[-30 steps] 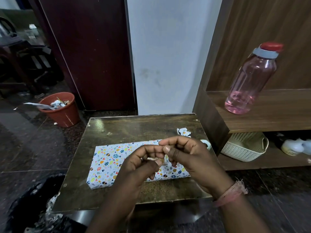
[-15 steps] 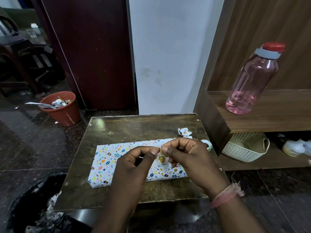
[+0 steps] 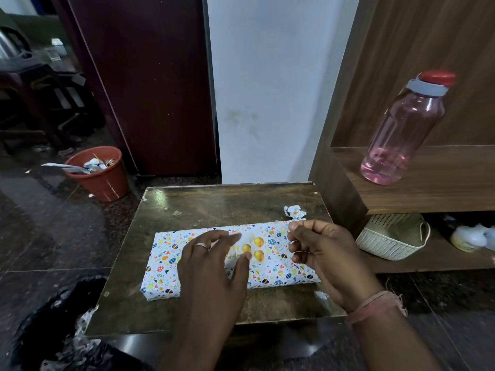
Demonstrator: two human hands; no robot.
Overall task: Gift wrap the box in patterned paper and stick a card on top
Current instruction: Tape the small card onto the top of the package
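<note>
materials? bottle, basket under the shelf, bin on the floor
Bottle: clear pink plastic by the look, glossy highlights, red cap.
Basket: cream, perforated walls; probably moulded plastic, could be woven.
Bin: terracotta-coloured, smooth ribbed wall; likely plastic.

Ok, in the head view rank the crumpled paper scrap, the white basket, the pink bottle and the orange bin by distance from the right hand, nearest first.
1. Crumpled paper scrap: on the table just beyond the right hand.
2. White basket: lower shelf, to its right.
3. Pink bottle: upper shelf, up and right.
4. Orange bin: on the floor, far left.
</note>
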